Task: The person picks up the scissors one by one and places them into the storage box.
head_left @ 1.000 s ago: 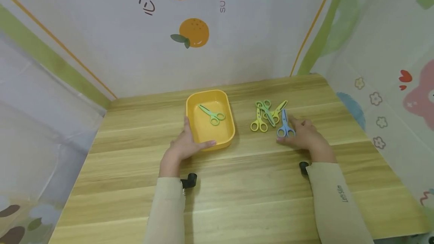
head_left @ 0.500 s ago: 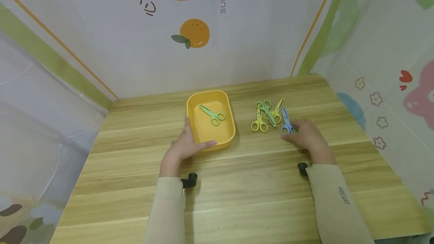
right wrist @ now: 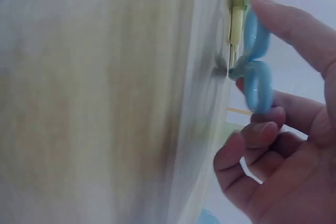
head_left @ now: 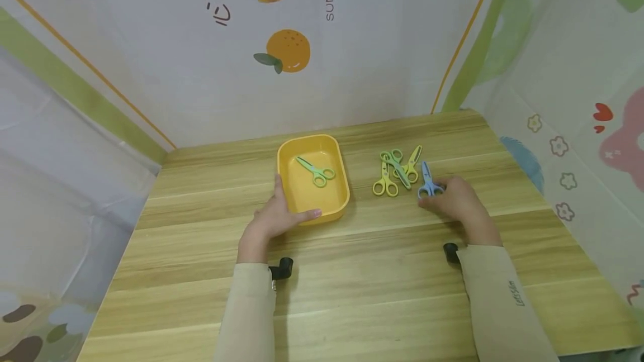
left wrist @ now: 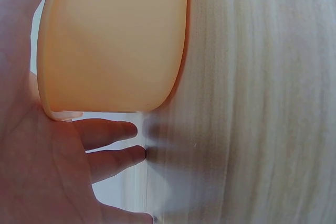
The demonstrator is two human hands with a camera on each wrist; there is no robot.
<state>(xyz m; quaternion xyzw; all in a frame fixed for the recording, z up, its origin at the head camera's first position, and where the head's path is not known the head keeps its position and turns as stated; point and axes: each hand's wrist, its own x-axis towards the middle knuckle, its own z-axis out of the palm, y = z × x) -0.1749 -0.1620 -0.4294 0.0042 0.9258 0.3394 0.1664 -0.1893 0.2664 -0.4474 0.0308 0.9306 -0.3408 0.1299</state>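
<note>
Blue scissors [head_left: 427,179] pinched by right grip [head_left: 457,200]; scissor pile [head_left: 401,172], ten o'clock, could be snagged by low swing! Left grip [head_left: 273,218] spread at seven-o'clock corner of yellow tray [head_left: 346,184].

Blue plastic scissors [head_left: 427,175]: handle loops partly covered by the right hand's grip [head_left: 453,200]. Yellow plastic scissors [head_left: 415,158] nearer the wood-grain counter's [head_left: 362,295] right edge: partly hidden under green plastic scissors [head_left: 400,173]. Yellow rectangular plastic tray [left wrist: 115,56]: cut off by left-wrist view's top edge. Counter's near left corner: outside head view.
</note>
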